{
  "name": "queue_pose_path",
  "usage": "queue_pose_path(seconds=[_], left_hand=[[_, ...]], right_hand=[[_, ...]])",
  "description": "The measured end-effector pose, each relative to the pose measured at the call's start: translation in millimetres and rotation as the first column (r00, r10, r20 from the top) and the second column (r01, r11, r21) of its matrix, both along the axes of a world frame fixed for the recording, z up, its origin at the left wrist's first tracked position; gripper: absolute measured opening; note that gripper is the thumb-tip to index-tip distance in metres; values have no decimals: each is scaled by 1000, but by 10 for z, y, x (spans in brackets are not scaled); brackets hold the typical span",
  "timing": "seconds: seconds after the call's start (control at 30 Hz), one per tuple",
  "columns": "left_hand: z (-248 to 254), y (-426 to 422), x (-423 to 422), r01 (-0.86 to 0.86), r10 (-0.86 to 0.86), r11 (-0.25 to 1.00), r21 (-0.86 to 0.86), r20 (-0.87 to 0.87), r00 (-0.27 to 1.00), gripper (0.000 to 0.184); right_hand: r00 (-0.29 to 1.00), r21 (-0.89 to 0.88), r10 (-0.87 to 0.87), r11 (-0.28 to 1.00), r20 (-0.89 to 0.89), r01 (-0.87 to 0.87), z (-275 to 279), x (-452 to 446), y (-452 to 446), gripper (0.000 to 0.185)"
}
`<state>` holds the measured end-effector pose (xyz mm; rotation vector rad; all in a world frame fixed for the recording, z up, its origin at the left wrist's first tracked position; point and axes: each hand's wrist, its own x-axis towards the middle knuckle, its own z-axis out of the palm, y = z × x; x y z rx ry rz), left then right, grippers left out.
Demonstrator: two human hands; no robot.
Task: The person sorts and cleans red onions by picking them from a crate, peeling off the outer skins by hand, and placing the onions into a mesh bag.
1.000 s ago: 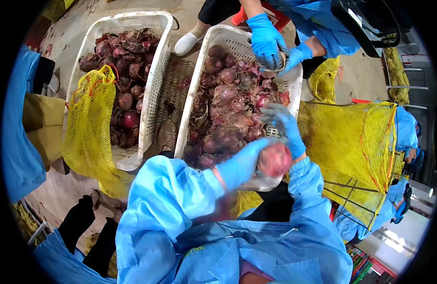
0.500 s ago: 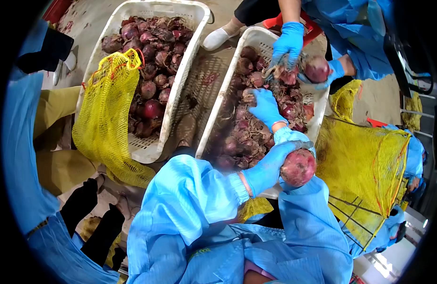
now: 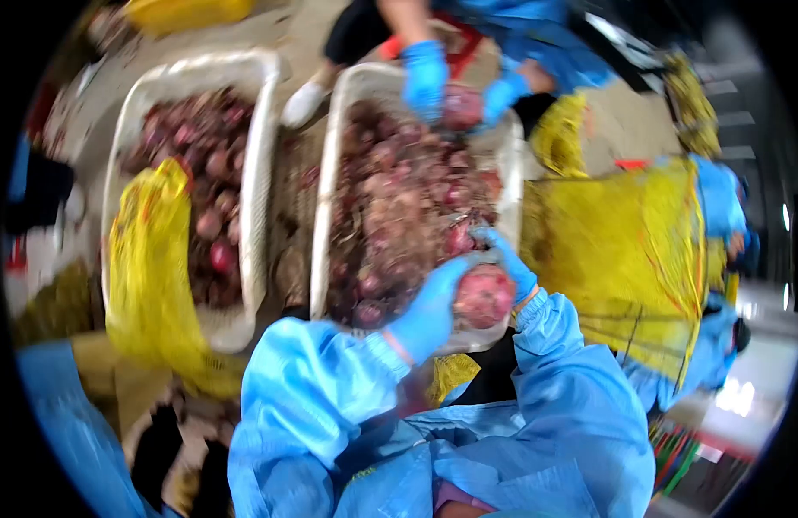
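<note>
My left hand, in a blue glove, is closed around a large red onion above the near end of the right-hand white crate. Beside it, my gloved right hand has its fingers curled on a smaller, shinier red onion. Blur hides the exact grip of those fingers. Below both hands lie many red onions with loose dry skins, filling the crate.
Across the crate, a co-worker's blue-gloved hands hold an onion. A second white crate of onions stands left, a yellow mesh bag draped over it. Yellow netting on a frame is at right.
My right hand has drawn back from the pile with an onion and come close to my left hand, which still holds its onion. The view has shifted, moving the crates leftward.
</note>
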<state>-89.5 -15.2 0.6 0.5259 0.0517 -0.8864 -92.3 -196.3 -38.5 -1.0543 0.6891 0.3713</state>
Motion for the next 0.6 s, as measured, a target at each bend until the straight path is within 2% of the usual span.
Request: queue_pose_path(seconds=[0.03, 0.07, 0.13, 0.2, 0.23, 0.27, 0.3, 0.33, 0.4, 0.43, 0.47, 0.5, 0.53, 0.57, 0.6], left_hand=[[-3, -26, 9, 24, -22, 1000, 8, -167, 986, 43], [-4, -61, 13, 64, -52, 998, 26, -330, 942, 35], [-101, -78, 44, 45, -42, 999, 22, -116, 992, 39], [-97, -75, 136, 80, -113, 991, -107, -352, 929, 37], [-122, -52, 132, 99, -130, 989, -111, -315, 940, 37], [-143, -42, 140, 94, -122, 989, -110, -285, 951, 37], [-101, -34, 159, 98, -127, 989, -107, -319, 939, 38], [-176, -34, 114, 52, -50, 999, 0, -292, 955, 38], [-99, -12, 163, 93, -79, 995, 23, -366, 927, 39], [-200, -51, 188, 111, -111, 994, -19, -364, 925, 40], [-392, -94, 183, 118, -130, 991, -56, -365, 922, 40], [-504, -61, 157, 106, -129, 991, -81, -378, 917, 40], [-371, -115, 181, 108, -127, 992, -69, -424, 897, 41], [-186, -89, 174, 158, -173, 985, -72, -320, 932, 39], [-428, -92, 105, 161, -153, 987, 12, -248, 957, 41]], right_hand=[[995, 70, -60, 995, -83, 66, 289, -76, -9, 25], [988, 179, -144, 972, -47, 150, 176, -199, -162, 23], [951, 410, -307, 866, -13, 286, -43, -450, -478, 19], [920, 369, -392, 851, -25, 373, 150, -558, -645, 18], [899, 383, -438, 835, 26, 396, 331, -644, -710, 21], [839, 339, -520, 828, 162, 447, 564, -731, -752, 24], [806, 311, -565, 809, 177, 498, 701, -771, -933, 27], [774, 286, -603, 789, 193, 543, 857, -829, -1149, 31], [706, 212, -583, 810, 403, 547, 1231, -908, -1409, 36], [671, 170, -554, 817, 493, 551, 1405, -985, -1535, 39], [726, 93, -455, 872, 516, 481, 1535, -1124, -1686, 53], [721, 66, -419, 883, 552, 464, 1615, -1191, -1717, 54], [724, 50, -379, 900, 576, 432, 1657, -1197, -1706, 55], [747, 98, -379, 914, 547, 393, 1679, -1196, -1659, 51], [775, 162, -367, 929, 515, 332, 1596, -1168, -1572, 47]])
